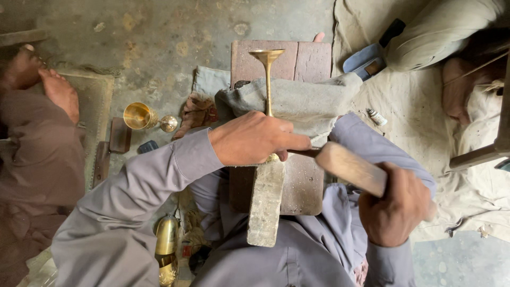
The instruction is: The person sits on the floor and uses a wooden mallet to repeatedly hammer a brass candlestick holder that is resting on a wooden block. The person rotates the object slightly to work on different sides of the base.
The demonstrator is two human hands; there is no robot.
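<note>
My left hand (254, 138) grips the lower part of a slim brass stem with a flared cup end (268, 69), which lies pointing away from me over a grey cloth (303, 98). The stem's near end rests on a rough stone block (265, 199) between my knees. My right hand (396, 204) is closed around the pale wooden handle of a tool (348, 165), whose dark metal shaft reaches under my left fingers toward the brass piece.
A wooden board (300, 61) lies under the cloth. A brass goblet (141, 116) lies on the concrete floor at left, another brass piece (166, 247) by my left thigh. Another person's bare feet (53, 85) are at far left, someone else at upper right.
</note>
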